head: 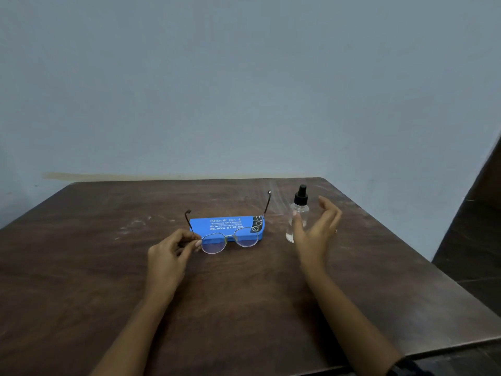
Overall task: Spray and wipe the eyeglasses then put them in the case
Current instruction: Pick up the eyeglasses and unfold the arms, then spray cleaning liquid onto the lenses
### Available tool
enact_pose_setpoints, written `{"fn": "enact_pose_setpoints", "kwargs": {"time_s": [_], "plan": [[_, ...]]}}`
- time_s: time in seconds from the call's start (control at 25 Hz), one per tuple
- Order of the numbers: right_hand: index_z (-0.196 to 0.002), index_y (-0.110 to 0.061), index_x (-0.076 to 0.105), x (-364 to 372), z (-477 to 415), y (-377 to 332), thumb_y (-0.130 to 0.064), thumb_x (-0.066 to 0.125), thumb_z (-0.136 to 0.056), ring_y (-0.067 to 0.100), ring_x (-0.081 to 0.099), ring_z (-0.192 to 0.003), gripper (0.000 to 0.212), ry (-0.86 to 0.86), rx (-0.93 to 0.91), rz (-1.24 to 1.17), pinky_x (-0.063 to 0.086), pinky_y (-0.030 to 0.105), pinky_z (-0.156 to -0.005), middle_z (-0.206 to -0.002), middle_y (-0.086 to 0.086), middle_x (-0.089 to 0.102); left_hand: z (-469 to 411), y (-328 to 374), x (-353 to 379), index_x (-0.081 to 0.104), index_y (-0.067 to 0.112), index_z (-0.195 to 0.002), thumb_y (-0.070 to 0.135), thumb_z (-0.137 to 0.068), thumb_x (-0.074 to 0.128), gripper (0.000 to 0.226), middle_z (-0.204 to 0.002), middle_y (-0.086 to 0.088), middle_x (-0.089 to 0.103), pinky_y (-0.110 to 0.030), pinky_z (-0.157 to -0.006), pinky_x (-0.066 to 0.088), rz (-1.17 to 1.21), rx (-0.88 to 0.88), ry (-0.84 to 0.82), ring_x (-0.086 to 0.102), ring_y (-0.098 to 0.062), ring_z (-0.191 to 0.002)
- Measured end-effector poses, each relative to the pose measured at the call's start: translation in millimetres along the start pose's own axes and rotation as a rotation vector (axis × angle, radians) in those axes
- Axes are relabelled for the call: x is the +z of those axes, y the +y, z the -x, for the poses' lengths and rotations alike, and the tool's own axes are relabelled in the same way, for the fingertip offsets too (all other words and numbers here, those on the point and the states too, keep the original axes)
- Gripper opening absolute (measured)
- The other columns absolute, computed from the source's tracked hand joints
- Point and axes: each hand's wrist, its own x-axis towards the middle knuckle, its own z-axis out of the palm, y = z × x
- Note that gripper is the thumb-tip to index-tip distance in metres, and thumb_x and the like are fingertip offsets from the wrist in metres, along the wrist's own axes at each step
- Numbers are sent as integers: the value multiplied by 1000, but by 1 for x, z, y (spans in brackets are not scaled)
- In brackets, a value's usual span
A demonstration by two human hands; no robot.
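Pinching glasses [230, 240] with left hand [169, 252] at the left hinge, clamped on the frame corner with thumb and forefinger, remaining fingers curled in under the palm. Temples unfolded, pointing away toward the wall [244, 90]; lenses facing the camera. Held just in front of the case [226, 226], lens tops overlapping its near edge in view. Can't tell whether lifted off the table [108, 267] or touching it at the lens rims.

Case: blue, shut, flat on the table, long side running left-right. White print on the lid, small dark patch at its right end. Mid-table, between the two hands.

Bottle [298, 213]: clear, black spray top, upright, just right of the case, a gap between them.

Right hand [317, 232]: fingers apart and loosely curved, palm turned left toward the bottle. Thumb across the front of the bottle's lower body, fingertips up past its right side. Cupped around the bottle from the right. Can't tell if touching; thumb only overlaps the glass in view.

Both forearms in from the bottom edge. Table dark brown wood, with light scuff streaks toward the far side. Plain blue-grey wall behind. Dark furniture [471, 240] at the right edge, beside the table.
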Motion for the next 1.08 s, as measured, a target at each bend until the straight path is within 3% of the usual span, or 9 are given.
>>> {"fn": "enact_pose_setpoints", "kwargs": {"time_s": [0.12,0.24,0.48,0.56,0.64,0.76,0.92,1.0,1.08], "plan": [[-133,-5,32,6,-10,14,-18,77,-70,29,38,-124,78,-113,114,3,36,43,-102,-133,17,34,1,3,1,65,18,-75,0,-73,69,19,-73,16,63,4,-64,42,0,-6,-8,57,22,-68],[-137,-5,26,13,-9,27,-17,78,-69,32,37,-127,86,-230,171,-11,35,49,-104,-138,18,32,1,4,1,59,30,-68,0,-73,69,32,-62,22,65,5,-63,40,3,-15,-13,58,21,-68],[-135,-7,30,15,-12,37,-5,70,-76,28,46,-119,71,-357,156,-1,34,20,-90,-134,14,46,0,2,2,62,20,-70,-2,-74,68,23,-71,41,62,4,-62,39,6,-22,-18,58,21,-68],[-134,-9,32,15,-11,37,-2,67,-77,28,50,-114,67,-346,137,-12,37,21,-89,-129,14,50,0,2,2,64,14,-72,-2,-73,68,16,-70,42,62,4,-62,39,-8,-21,-20,57,21,-68],[-134,-10,33,13,-10,33,-1,65,-79,25,53,-108,64,-335,127,-33,39,15,-85,-126,14,52,0,3,2,64,11,-73,-2,-73,68,13,-67,38,63,4,-62,39,-13,-25,-13,57,22,-68],[-135,-13,31,6,-6,20,1,60,-80,16,54,-90,64,-344,137,-84,35,-4,-64,-118,10,56,1,6,1,63,19,-71,-1,-74,68,21,-62,17,67,5,-63,39,-18,-19,17,57,23,-68],[-133,-29,27,-6,7,-1,-2,51,-81,10,56,-63,63,-384,155,-294,44,6,-54,-96,0,61,-2,6,-1,62,18,-73,-2,-74,68,21,-70,9,65,4,-63,40,-5,-30,82,57,22,-66],[-127,-38,29,-9,13,-7,-13,54,-77,6,60,-74,61,-401,131,-369,50,13,-68,-101,-12,57,-4,4,-3,64,15,-76,-1,-73,69,17,-70,12,64,4,-62,40,-10,-37,111,56,21,-65],[-127,-44,28,-8,20,-11,-23,64,-78,6,61,-95,64,-436,136,-397,55,32,-80,-112,-11,56,-6,1,-7,66,13,-78,1,-74,69,13,-69,6,65,2,-62,40,-8,-43,145,56,21,-64]]}}
